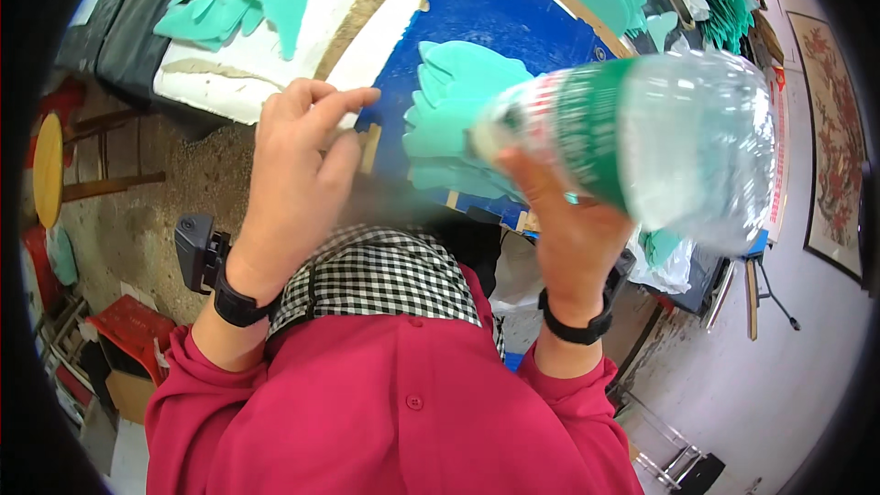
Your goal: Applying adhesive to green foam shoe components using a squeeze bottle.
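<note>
Head view shows the right hand (pixel 564 238) closed around a clear plastic bottle (pixel 642 142), which is tilted up and lies nearly on its side, its mouth end toward the person and its base toward the right edge. Whether water is inside is hard to tell; the walls look clear and crinkled. A green label band wraps the bottle near the neck, its print blurred. The bottle's mouth is blurred and partly hidden by the fingers. The left hand (pixel 298 188) is raised beside it, fingers curled and pinched together at the tips; what they pinch, if anything, cannot be made out. Both wrists wear black bands. Beyond the hands a blue board (pixel 513 14) carries a stack of mint-green cut shapes (pixel 449 119), partly covered by the bottle. A framed picture (pixel 839 142) is cut off at the right edge.
</note>
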The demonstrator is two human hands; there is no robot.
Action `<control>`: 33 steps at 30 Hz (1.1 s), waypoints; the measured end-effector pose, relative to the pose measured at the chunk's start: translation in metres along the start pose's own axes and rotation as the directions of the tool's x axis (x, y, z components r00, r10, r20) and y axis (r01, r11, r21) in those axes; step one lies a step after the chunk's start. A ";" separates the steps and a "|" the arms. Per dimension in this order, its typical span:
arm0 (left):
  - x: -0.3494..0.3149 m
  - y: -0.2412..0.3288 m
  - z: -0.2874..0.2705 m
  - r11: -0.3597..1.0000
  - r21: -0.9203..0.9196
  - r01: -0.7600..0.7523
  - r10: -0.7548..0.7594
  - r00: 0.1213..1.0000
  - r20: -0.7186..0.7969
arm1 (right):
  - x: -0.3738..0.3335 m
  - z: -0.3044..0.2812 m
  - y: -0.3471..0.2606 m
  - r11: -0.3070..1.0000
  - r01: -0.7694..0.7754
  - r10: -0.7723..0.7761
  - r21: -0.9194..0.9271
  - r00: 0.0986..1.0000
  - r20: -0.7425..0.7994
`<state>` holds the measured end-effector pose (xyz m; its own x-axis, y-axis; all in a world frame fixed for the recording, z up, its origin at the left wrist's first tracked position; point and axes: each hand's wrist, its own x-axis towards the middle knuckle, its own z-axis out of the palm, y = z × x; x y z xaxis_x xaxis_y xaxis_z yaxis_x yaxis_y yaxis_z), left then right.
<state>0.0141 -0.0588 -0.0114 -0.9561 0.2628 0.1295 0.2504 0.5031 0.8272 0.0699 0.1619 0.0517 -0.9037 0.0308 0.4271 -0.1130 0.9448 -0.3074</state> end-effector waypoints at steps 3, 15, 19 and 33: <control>-0.008 -0.011 -0.020 0.996 0.027 0.084 -0.082 0.995 -0.057 | 0.001 0.004 -0.011 0.991 0.034 -0.045 0.131 0.996 0.079; -0.023 -0.027 -0.042 0.986 -0.004 0.168 -0.167 0.977 -0.137 | -0.006 -0.019 -0.020 0.691 -0.450 0.429 0.566 0.885 0.180; -0.010 0.010 -0.023 0.984 -0.149 0.099 -0.113 0.990 -0.086 | -0.014 -0.021 -0.002 0.869 0.358 -0.255 -0.340 0.915 0.312; 0.014 0.051 0.016 0.944 -0.006 0.330 -0.323 0.929 0.183 | 0.023 -0.042 0.125 0.672 -0.229 0.369 0.704 0.928 -0.050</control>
<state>0.0153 -0.0163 0.0237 -0.9409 0.2318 -0.2470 -0.0799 0.5568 0.8268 0.0527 0.2948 0.0586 -0.8599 0.3934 0.3254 -0.1595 0.3984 -0.9032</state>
